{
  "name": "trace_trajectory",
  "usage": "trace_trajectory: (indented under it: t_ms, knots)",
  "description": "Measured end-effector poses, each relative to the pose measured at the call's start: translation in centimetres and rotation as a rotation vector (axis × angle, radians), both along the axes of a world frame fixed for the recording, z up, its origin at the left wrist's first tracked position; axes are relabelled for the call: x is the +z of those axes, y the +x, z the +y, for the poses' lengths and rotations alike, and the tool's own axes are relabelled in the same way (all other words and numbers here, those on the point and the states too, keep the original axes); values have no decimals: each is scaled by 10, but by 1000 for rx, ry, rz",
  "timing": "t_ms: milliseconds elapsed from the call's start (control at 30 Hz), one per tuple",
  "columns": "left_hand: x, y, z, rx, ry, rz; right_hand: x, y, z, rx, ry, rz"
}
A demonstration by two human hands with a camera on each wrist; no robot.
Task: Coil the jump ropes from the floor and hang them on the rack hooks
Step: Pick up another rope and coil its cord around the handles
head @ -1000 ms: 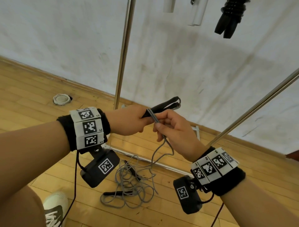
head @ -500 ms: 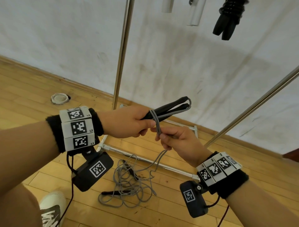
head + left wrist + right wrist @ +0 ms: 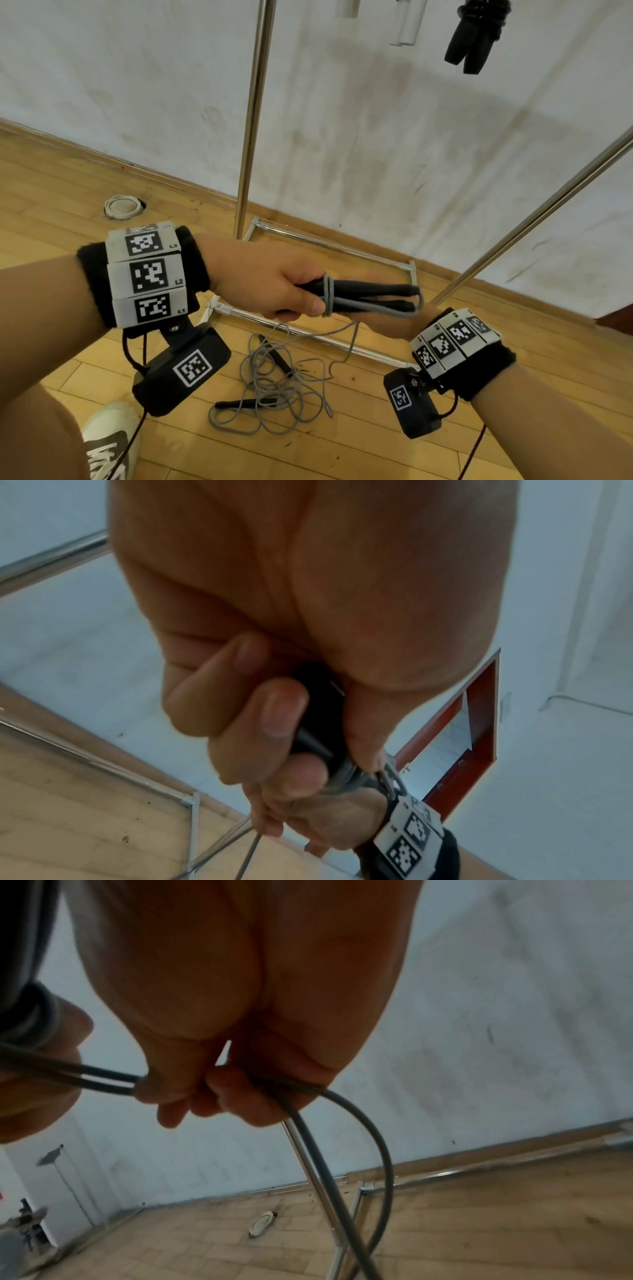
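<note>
My left hand grips two black jump-rope handles side by side, pointing right. Grey cord is looped around them near my fingers and along their length. In the left wrist view my fingers curl round the handles. My right hand is just below the handle tips, mostly hidden by them. In the right wrist view it pinches the grey cord, which hangs to the floor. The rest of the grey rope lies tangled on the wooden floor, where two more black handles show.
The rack's upright pole and its base frame stand against the wall, with a slanted bar at right. A coiled black rope and white handles hang above. A round floor fitting and my shoe are at left.
My right hand moved down and right, from in front of the handles to beneath their tips, carrying the cord. More cord now lies around the handles.
</note>
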State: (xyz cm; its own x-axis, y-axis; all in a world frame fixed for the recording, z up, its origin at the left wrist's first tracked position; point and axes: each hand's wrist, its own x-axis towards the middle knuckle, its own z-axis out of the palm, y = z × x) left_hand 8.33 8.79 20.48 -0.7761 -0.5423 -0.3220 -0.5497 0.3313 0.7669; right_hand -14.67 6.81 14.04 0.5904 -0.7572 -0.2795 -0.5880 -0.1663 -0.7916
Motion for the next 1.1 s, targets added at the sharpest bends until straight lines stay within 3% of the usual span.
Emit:
trace_trajectory:
  t_ms: [67, 167, 400, 567, 767, 1100]
  knots:
    - [-2, -3, 3, -49, -19, -83, 4, 1, -7, 122, -126, 93]
    - [-8, -8, 7, -86, -33, -200, 5, 1, -8, 156, -276, 183]
    - [-19, -13, 4, -99, -194, -447, 11, 9, -9, 71, -257, 185]
    - [-25, -11, -3, -29, -237, -514, 24, 22, -3, -28, -297, 122]
    - [-34, -7, -15, 95, -300, -450, 36, 29, 4, -159, -285, 33]
    - [-25, 1, -31, 343, -361, -137, 24, 32, 12, -300, -234, -231]
